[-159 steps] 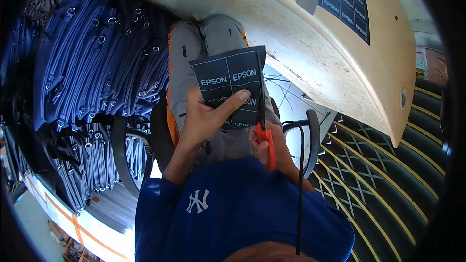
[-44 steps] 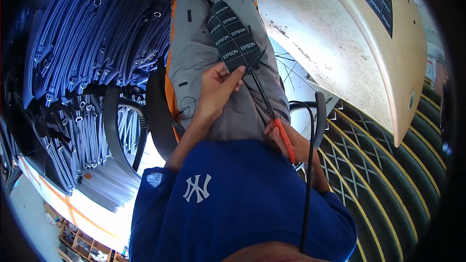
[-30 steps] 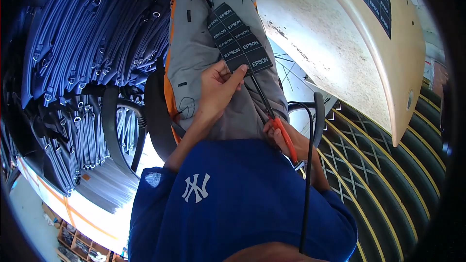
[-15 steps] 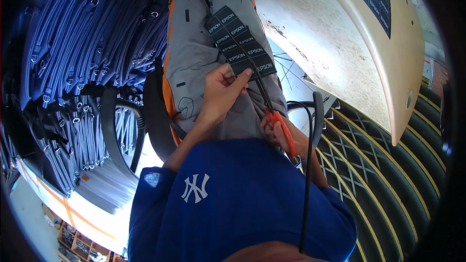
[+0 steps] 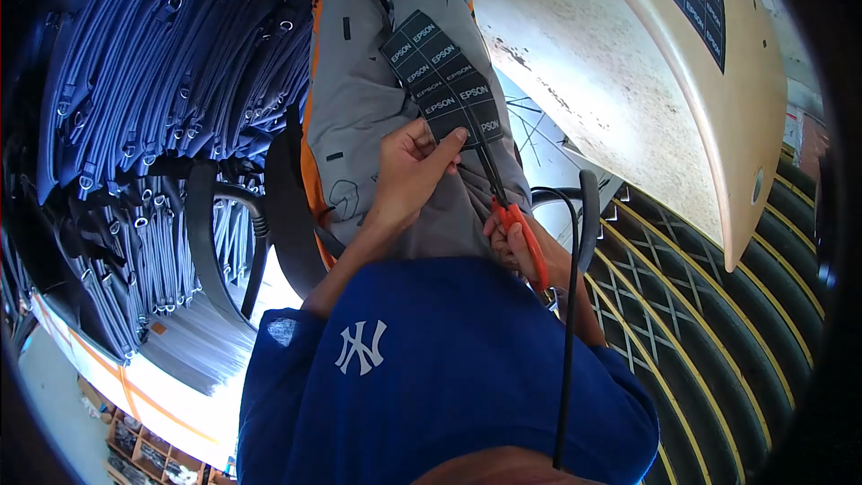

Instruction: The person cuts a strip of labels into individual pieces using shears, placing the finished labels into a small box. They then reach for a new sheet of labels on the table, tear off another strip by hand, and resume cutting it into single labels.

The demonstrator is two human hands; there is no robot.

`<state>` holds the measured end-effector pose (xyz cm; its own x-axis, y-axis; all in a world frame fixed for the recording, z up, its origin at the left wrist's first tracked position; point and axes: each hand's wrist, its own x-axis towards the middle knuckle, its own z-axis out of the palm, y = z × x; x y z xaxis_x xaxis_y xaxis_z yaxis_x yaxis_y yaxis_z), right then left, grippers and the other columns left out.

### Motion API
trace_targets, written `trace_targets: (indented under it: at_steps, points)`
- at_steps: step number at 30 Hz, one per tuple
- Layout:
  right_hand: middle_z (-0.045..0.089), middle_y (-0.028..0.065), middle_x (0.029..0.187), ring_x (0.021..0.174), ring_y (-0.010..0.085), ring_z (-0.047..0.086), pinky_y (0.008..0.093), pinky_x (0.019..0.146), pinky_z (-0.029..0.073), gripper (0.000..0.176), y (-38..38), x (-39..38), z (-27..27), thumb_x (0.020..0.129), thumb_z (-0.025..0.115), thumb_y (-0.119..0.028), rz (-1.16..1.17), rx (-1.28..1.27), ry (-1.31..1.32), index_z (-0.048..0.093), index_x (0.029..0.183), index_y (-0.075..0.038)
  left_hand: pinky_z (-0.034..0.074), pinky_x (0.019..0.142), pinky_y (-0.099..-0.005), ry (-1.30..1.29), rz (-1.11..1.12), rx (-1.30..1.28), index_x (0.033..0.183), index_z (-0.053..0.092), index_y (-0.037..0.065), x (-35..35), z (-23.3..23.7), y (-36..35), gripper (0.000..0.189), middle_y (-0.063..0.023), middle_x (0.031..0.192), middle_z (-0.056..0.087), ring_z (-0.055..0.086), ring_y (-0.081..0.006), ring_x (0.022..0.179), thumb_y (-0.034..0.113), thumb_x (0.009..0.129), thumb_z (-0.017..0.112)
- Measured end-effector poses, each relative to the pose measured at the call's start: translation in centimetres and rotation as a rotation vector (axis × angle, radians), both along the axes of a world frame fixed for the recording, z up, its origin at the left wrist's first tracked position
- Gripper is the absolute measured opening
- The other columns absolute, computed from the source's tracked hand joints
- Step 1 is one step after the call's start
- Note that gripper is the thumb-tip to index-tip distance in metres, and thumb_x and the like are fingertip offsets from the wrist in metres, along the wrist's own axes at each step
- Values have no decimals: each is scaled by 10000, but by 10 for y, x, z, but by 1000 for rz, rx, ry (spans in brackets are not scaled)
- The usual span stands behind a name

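Pinching the near end of the label sheet (image 5: 440, 72), the left hand (image 5: 409, 171) had thumb and fingers closed on it. Sheet lay along the lap (image 5: 359, 99), over its right thigh, printed side up. Right hand (image 5: 525, 247), at the lap's near right edge, was curled tight round the orange handles of the scissors (image 5: 510, 211); blades met the sheet's right edge. Blade gap: could not be told. Table (image 5: 628, 99) stood right of the lap, stacked blue bags (image 5: 162, 81) left of it.
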<state>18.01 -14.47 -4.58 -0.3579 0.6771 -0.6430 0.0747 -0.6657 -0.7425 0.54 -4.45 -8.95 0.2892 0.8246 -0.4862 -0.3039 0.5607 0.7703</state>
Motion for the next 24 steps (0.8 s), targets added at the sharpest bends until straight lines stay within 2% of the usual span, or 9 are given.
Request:
trace_targets:
  at_steps: [2,4,11,13,20,24]
  points:
    - [337,-34,647,506,49,308,201,450,250,717,0,2,0,839,346,-703,10,-7,-8,440,949,-1,430,523,-171,3,1,-4,840,616,24,0,1,0,80,-2,719,612,544,-28,613,91,850,657]
    - [462,28,673,592,120,451,272,557,365,443,-2,5,-1,946,401,-432,30,47,-66,522,926,-7,431,525,-171,7,3,-8,849,619,23,1,2,0,78,-1,722,613,544,-27,617,91,851,656]
    - [459,27,674,597,121,455,274,557,368,462,-1,3,-1,941,399,-453,30,30,-80,526,928,-8,438,540,-166,-9,-7,-10,917,631,19,0,3,0,95,5,772,632,550,-23,640,92,858,647]
    - [342,-32,651,512,50,310,208,454,255,725,1,-1,0,834,337,-713,23,-11,-17,438,956,-5,439,541,-165,-4,-12,-11,920,631,19,1,2,0,96,6,778,633,551,-23,640,92,858,646]
    - [367,-32,608,489,51,343,204,440,278,672,3,-1,0,870,341,-670,19,-13,-45,465,911,-11,437,539,-166,-19,-4,-14,930,633,21,1,2,0,102,7,776,629,545,-23,634,93,859,645]
    - [396,-17,520,418,68,378,222,391,306,610,9,-3,7,925,311,-593,53,-88,-126,479,810,-18,437,538,-168,-24,-10,-3,926,633,23,-1,3,1,99,7,769,625,542,-24,630,95,860,645]
